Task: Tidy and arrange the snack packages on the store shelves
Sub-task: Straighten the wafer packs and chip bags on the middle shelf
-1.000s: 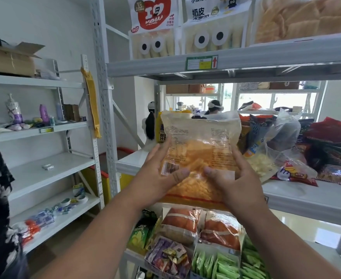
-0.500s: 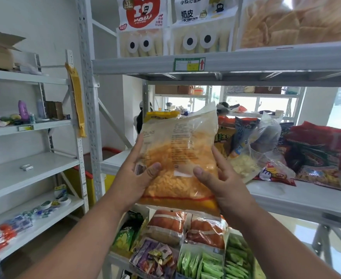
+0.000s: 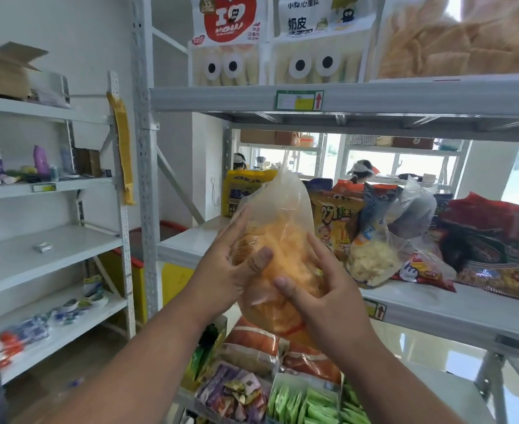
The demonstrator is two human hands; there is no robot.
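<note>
Upright, clear snack bag (image 3: 278,240) between left hand (image 3: 221,270), right hand (image 3: 322,298).

I can't read the motion-blurred snack bag (image 3: 278,240); my left hand (image 3: 221,270) and right hand (image 3: 322,298) hide its lower half.

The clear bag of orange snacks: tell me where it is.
Centre of the head view, the clear bag of orange snacks is held between left hand and right hand, before the middle shelf.

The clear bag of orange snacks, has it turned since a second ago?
Yes. The clear bag of orange snacks now faces edge-on, no longer flat beneath the shelf label.
</note>
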